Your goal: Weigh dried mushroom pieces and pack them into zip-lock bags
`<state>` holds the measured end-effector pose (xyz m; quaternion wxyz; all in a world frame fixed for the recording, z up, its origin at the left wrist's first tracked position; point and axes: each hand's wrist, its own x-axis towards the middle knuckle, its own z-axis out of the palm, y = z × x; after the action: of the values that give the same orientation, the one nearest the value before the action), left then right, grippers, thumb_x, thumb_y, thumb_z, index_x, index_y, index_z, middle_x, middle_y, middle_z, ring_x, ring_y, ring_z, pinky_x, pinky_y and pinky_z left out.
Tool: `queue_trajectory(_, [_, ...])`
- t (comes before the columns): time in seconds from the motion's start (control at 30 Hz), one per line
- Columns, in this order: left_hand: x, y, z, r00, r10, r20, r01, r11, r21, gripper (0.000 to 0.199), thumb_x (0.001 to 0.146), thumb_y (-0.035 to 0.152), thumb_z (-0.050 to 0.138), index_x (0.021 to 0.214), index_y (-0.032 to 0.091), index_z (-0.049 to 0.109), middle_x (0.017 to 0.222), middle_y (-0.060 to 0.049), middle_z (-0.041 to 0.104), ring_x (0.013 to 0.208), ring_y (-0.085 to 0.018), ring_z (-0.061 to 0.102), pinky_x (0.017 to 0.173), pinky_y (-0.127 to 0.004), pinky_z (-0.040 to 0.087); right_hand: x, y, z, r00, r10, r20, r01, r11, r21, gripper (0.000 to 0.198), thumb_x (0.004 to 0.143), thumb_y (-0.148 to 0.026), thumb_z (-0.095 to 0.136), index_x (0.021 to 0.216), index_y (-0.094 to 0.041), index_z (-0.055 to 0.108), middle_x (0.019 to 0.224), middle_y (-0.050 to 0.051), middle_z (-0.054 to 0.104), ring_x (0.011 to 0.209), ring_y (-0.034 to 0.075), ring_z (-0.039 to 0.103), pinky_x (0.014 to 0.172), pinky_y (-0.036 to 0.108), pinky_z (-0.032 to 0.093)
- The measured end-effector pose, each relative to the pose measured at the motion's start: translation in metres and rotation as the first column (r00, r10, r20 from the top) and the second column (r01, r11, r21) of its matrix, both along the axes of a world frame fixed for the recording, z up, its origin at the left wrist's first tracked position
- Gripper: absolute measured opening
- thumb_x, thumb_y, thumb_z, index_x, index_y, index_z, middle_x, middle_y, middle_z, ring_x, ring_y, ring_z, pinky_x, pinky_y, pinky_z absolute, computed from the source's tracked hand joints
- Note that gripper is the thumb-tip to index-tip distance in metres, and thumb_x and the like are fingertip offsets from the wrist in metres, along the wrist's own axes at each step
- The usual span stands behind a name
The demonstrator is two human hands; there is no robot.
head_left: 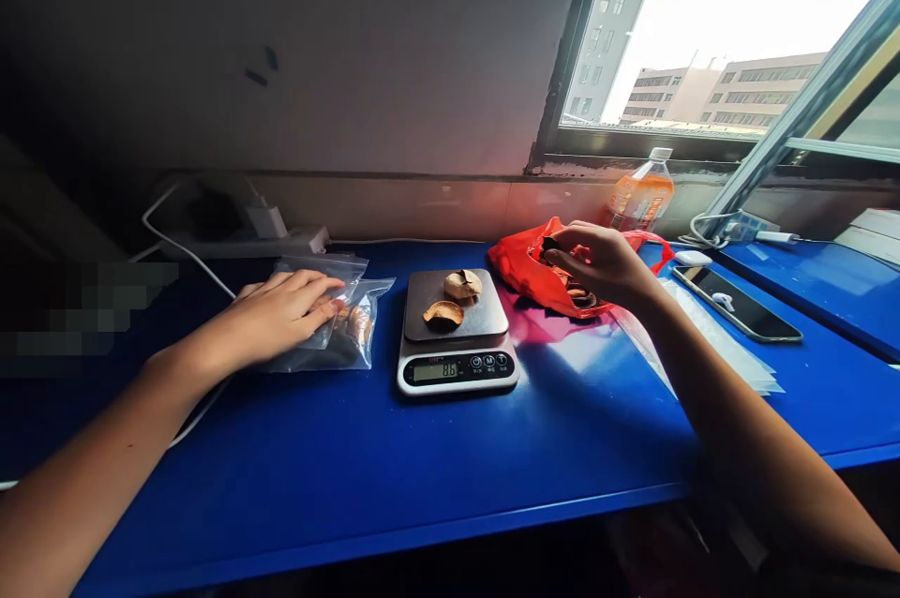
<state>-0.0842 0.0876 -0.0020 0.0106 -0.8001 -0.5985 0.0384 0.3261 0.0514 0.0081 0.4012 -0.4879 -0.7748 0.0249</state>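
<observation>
A kitchen scale (457, 375) stands mid-table, its display showing what looks like 8.6. Two dried pieces lie on its metal plate: a pale, rounded one (462, 285) and a curved brown slice (442, 315). To the left, my left hand (288, 312) rests with outstretched fingers on clear zip bags (358, 350), one with brownish pieces inside. At the right, my right hand (594, 259) is over the mouth of a red plastic bag (524, 262), pinching a dark dried piece (547, 246). More dried slices (580, 296) show in that bag.
Right of the red bag lie flat clear bags (738, 354), a phone (738, 303) and a white earbud case (693, 258). An orange-labelled bottle (643, 190) stands behind. A power strip (302, 240) and white cable (187, 251) are at the back left.
</observation>
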Motion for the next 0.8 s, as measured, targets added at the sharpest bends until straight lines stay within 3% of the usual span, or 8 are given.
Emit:
queue_trajectory(0.13, [0.001, -0.001, -0.001, 1.0, 0.009, 0.008, -0.009, 1.0, 0.001, 0.065, 0.093, 0.054, 0.02, 0.143, 0.02, 0.045, 0.149, -0.008, 0.045, 0.137, -0.029, 0.038, 0.108, -0.05, 0.032, -0.037, -0.02, 0.0, 0.991, 0.11, 0.072, -0.114, 0.993, 0.043, 0.01, 0.084, -0.023, 0.057, 0.087, -0.017, 0.065, 0.078, 0.003, 0.065, 0.065, 0.012, 0.055, 0.061, 0.024, 0.044])
queue_trajectory(0.3, [-0.003, 0.0, -0.005, 0.998, -0.047, 0.05, 0.045, 0.998, 0.043, 0.064, 0.093, 0.055, 0.022, 0.14, 0.021, 0.049, 0.145, -0.008, 0.05, 0.134, -0.03, 0.041, 0.106, -0.05, 0.034, -0.068, -0.028, -0.014, 0.947, 0.164, 0.276, -0.162, 0.986, -0.031, 0.017, 0.089, -0.013, 0.049, 0.091, -0.017, 0.066, 0.091, 0.004, 0.067, 0.076, 0.012, 0.06, 0.071, 0.025, 0.045])
queue_trajectory(0.5, [-0.003, 0.002, -0.006, 0.999, -0.027, 0.033, 0.026, 0.999, 0.043, 0.065, 0.092, 0.056, 0.022, 0.139, 0.021, 0.05, 0.145, -0.007, 0.05, 0.135, -0.031, 0.04, 0.107, -0.05, 0.033, -0.07, -0.021, -0.023, 0.931, 0.088, 0.353, -0.085, 0.996, -0.025, 0.022, 0.092, -0.014, 0.049, 0.091, -0.018, 0.071, 0.095, 0.007, 0.061, 0.076, 0.013, 0.059, 0.073, 0.026, 0.046])
queue_trajectory(0.7, [-0.001, 0.001, -0.004, 0.999, -0.044, 0.022, 0.043, 0.998, 0.039, 0.062, 0.095, 0.053, 0.02, 0.141, 0.022, 0.047, 0.147, -0.008, 0.048, 0.135, -0.03, 0.039, 0.107, -0.051, 0.033, -0.069, -0.029, -0.012, 0.892, 0.276, 0.359, -0.265, 0.961, -0.08, 0.02, 0.09, -0.015, 0.054, 0.103, -0.02, 0.069, 0.094, 0.005, 0.061, 0.076, 0.012, 0.059, 0.07, 0.025, 0.047])
queue_trajectory(0.8, [-0.001, 0.0, -0.004, 0.999, -0.045, 0.024, 0.044, 0.998, 0.037, 0.062, 0.095, 0.053, 0.021, 0.141, 0.021, 0.047, 0.147, -0.009, 0.047, 0.135, -0.031, 0.04, 0.107, -0.05, 0.033, -0.039, -0.032, 0.007, 0.943, 0.141, 0.3, -0.175, 0.98, 0.091, 0.027, 0.083, -0.011, 0.054, 0.104, -0.021, 0.067, 0.097, 0.006, 0.065, 0.083, 0.016, 0.061, 0.074, 0.029, 0.048])
